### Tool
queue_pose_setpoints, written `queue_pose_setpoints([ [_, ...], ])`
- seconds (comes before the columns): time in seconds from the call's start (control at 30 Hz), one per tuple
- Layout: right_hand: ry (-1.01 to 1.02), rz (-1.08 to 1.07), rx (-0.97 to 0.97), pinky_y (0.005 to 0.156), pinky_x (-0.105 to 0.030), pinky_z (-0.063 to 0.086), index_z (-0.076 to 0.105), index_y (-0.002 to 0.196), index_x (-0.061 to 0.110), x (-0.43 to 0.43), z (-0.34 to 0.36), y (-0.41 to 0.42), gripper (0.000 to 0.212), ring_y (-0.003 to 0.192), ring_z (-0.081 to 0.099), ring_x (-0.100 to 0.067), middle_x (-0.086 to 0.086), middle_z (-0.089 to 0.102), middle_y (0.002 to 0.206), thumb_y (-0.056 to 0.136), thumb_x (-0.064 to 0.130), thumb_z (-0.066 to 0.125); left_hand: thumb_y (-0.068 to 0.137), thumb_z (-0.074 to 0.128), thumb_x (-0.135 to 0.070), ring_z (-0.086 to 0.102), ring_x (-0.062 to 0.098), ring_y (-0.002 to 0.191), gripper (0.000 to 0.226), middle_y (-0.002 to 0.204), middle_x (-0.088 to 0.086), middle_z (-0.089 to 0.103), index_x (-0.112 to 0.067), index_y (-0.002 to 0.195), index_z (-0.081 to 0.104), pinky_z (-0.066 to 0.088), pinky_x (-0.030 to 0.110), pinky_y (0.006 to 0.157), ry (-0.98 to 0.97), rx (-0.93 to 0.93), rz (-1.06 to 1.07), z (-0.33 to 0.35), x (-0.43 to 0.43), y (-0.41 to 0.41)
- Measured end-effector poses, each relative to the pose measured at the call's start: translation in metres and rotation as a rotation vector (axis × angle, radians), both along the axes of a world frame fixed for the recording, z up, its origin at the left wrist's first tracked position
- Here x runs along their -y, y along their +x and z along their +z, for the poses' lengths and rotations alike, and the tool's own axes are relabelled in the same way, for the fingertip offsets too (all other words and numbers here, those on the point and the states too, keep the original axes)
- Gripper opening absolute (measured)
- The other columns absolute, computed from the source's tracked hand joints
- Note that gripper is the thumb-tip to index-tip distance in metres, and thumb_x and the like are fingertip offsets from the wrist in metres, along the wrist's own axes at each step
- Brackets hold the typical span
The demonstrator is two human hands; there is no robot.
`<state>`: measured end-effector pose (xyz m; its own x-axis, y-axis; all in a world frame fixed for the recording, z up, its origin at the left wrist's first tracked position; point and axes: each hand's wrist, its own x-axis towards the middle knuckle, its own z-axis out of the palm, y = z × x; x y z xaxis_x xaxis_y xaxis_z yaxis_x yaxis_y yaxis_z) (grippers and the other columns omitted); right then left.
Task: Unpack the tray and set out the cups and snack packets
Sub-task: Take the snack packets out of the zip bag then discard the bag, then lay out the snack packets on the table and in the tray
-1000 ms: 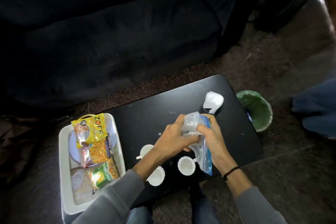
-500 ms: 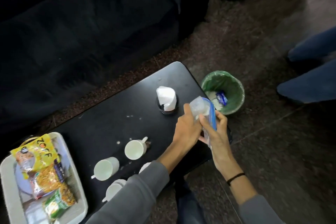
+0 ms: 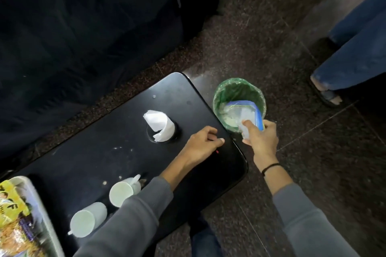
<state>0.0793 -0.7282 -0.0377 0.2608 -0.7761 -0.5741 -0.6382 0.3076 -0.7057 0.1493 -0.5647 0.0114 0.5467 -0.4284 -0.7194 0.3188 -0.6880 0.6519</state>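
While two cups (image 3: pixel 120 194) stand, right hand (image 3: pixel 262 140) grips one bag (image 3: pixel 243 113) (left hand (image 3: pixel 201 146) loosely curled, empty).

tray (image 3: pixel 31 198) cut off at left, packets (image 3: pixel 12 227) blurred

Single head-worn view, steeply downward and close over black table (image 3: pixel 117 158) corner and floor (image 3: pixel 271 52).

Clear, crinkly plastic bag (image 3: pixel 243 113) with a blue edge, pinched in the right hand (image 3: pixel 261 142)'s fingers (image 3: pixel 249 126). Below the fingertips, a glossy green bin liner (image 3: pixel 225 92). Table (image 3: pixel 104 152): smooth black, slight sheen. Speckled polished stone floor (image 3: pixel 261 48). Folded white paper napkins (image 3: pixel 159 124).
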Motion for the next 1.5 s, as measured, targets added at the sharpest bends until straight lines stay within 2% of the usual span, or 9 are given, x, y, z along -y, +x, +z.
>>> queue_pose_setpoints([
  [0.07, -0.097, 0.088, -0.135, 0.077, -0.047, 0.061, 0.05, 0.114, 0.015, 0.021, -0.01, 0.014, 0.053, 0.089, 0.067, -0.027, 0.0, 0.058, 0.093, 0.077, 0.037, 0.081, 0.096, 0.068, -0.027, 0.062, 0.006, 0.077, 0.036, 0.116, 0.005, 0.071, -0.014, 0.129, 0.062, 0.05, 0.017, 0.074, -0.002, -0.004, 0.022, -0.005, 0.004, 0.002],
  [0.13, -0.155, 0.204, -0.22, 0.089, -0.05, 0.055, 0.049, 0.121, 0.012, 0.039, -0.023, 0.03, 0.059, 0.107, 0.062, -0.037, -0.01, 0.06, 0.109, 0.078, 0.037, 0.08, 0.097, 0.067, -0.026, 0.06, 0.005, 0.071, 0.032, 0.113, 0.007, 0.072, -0.014, 0.125, 0.064, 0.047, 0.016, 0.068, -0.002, -0.016, 0.021, -0.01, 0.007, 0.002],
  [0.27, -0.127, 0.308, -0.304, 0.107, -0.053, 0.043, 0.043, 0.138, 0.002, 0.062, -0.046, 0.056, 0.074, 0.129, 0.046, -0.044, -0.024, 0.045, 0.142, 0.082, 0.034, 0.079, 0.097, 0.065, -0.03, 0.064, 0.01, 0.076, 0.026, 0.109, 0.006, 0.073, -0.017, 0.119, 0.067, 0.052, 0.025, 0.078, 0.012, -0.036, -0.022, -0.021, 0.011, -0.001],
  [0.37, -0.099, 0.306, -0.288, 0.102, -0.056, 0.049, 0.046, 0.134, 0.003, 0.065, -0.053, 0.059, 0.066, 0.128, 0.048, -0.042, -0.022, 0.044, 0.141, 0.083, 0.032, 0.077, 0.096, 0.064, -0.032, 0.068, 0.016, 0.094, 0.024, 0.109, 0.003, 0.074, -0.02, 0.116, 0.069, 0.054, 0.033, 0.089, 0.019, -0.046, -0.021, -0.025, 0.013, -0.002],
  [0.57, -0.049, 0.304, -0.243, 0.094, -0.052, 0.056, 0.061, 0.114, 0.003, 0.045, -0.047, 0.036, 0.044, 0.112, 0.064, -0.037, -0.018, 0.064, 0.119, 0.082, 0.028, 0.079, 0.096, 0.062, -0.027, 0.065, 0.015, 0.09, 0.019, 0.106, 0.007, 0.075, -0.017, 0.109, 0.071, 0.054, 0.036, 0.092, 0.017, -0.04, -0.015, -0.019, 0.014, -0.005],
  [0.7, -0.014, 0.298, -0.19, 0.093, -0.052, 0.057, 0.063, 0.11, 0.004, 0.023, -0.035, 0.022, 0.038, 0.107, 0.065, -0.033, -0.011, 0.064, 0.108, 0.082, 0.025, 0.078, 0.095, 0.061, -0.026, 0.069, 0.018, 0.094, 0.017, 0.104, 0.006, 0.076, -0.018, 0.105, 0.072, 0.055, 0.034, 0.087, 0.016, -0.035, 0.012, -0.012, 0.007, -0.006],
  [0.83, -0.049, 0.364, -0.151, 0.096, -0.051, 0.056, 0.065, 0.115, 0.005, -0.007, -0.011, 0.013, 0.038, 0.11, 0.065, -0.032, -0.013, 0.066, 0.116, 0.084, 0.026, 0.076, 0.095, 0.06, -0.023, 0.065, 0.006, 0.077, 0.017, 0.098, 0.005, 0.077, -0.017, 0.104, 0.072, 0.051, 0.025, 0.074, -0.013, -0.013, 0.039, -0.006, -0.008, -0.011],
  [0.93, -0.109, 0.416, -0.112, 0.095, -0.051, 0.055, 0.066, 0.109, 0.007, -0.034, 0.008, 0.006, 0.031, 0.107, 0.066, -0.032, -0.013, 0.069, 0.113, 0.086, 0.025, 0.076, 0.095, 0.06, -0.025, 0.065, 0.005, 0.078, 0.016, 0.091, -0.003, 0.077, -0.019, 0.102, 0.073, 0.052, 0.026, 0.075, -0.015, 0.014, 0.064, -0.001, -0.023, -0.017],
  [1.5, -0.107, 0.819, 0.01, 0.077, -0.043, 0.063, 0.071, 0.089, 0.021, -0.25, 0.099, -0.016, 0.005, 0.084, 0.073, -0.015, 0.003, 0.076, 0.084, 0.091, 0.025, 0.07, 0.094, 0.06, -0.028, 0.07, 0.012, 0.09, 0.014, 0.092, -0.004, 0.077, -0.026, 0.101, 0.073, 0.057, 0.032, 0.08, -0.031, 0.116, 0.373, 0.05, -0.223, -0.053],
])
